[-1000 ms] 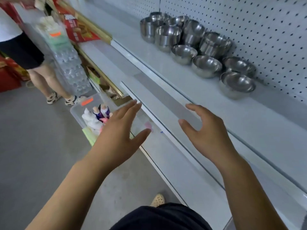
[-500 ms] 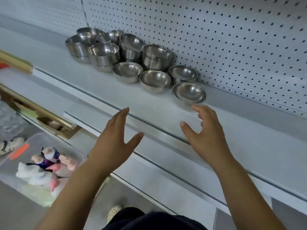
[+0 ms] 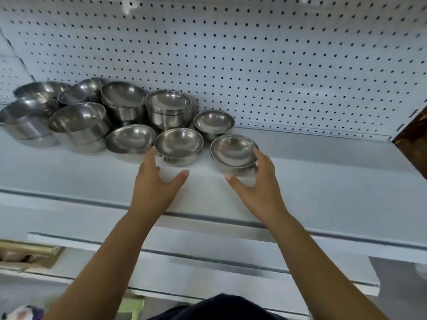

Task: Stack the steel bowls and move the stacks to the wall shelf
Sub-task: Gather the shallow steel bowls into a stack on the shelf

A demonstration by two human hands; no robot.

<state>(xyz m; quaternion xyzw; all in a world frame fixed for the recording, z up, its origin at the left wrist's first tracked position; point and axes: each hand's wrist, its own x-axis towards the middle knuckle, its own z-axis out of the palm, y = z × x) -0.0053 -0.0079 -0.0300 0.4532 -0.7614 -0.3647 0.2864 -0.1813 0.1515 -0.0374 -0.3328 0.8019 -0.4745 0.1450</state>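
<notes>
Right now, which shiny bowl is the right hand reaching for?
Find the white pegboard wall above the white shelf. In the front row of round steel bowls, it is the rightmost bowl. Only this one has the right hand curled around it.

Even, soft, bright light is cast; faint shadows are thrown beneath the steel bowls (image 3: pixel 178 144). Left of them, bowls are smeared by blur; edges are bent by wide-angle distortion.

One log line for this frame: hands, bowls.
left hand: open, at middle bowl | right hand: open, cupping rightmost bowl | shelf: no lift
</notes>
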